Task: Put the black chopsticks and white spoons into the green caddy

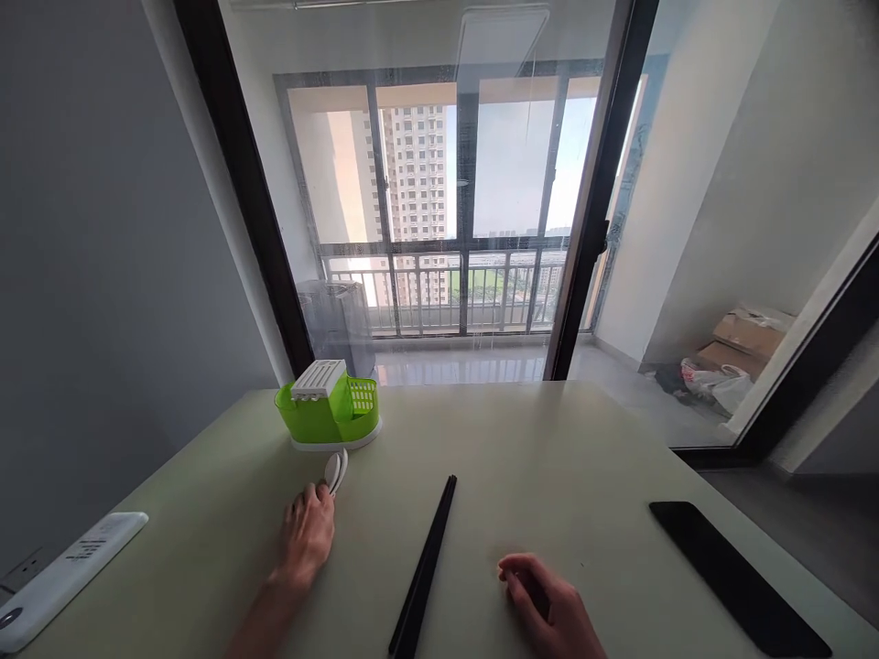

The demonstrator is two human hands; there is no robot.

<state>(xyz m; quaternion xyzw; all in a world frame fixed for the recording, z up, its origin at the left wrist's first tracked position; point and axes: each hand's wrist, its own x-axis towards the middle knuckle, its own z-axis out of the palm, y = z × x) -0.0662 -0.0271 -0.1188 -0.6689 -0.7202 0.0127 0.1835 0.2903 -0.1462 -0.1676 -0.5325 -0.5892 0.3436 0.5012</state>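
Observation:
My left hand (309,529) is closed around the handles of white spoons (333,469). Their bowls point away from me and lie close together; my fingers hide the handles. Just beyond them stands a bright green utensil holder (316,423) with a white slotted top and a basket-like side compartment. Black chopsticks (429,558) lie side by side on the table between my hands. To the right of them, my right hand (546,604) rests near the tabletop with curled fingers, thumb and fingertips drawn together. Nothing shows in it.
The pale green table (515,439) reaches to a glass sliding door. A white power strip or remote-like bar (86,558) lies at the left edge, a flat black slab (734,577) at the right. Beyond the glass are cardboard boxes (752,334) and a plastic bag (718,384).

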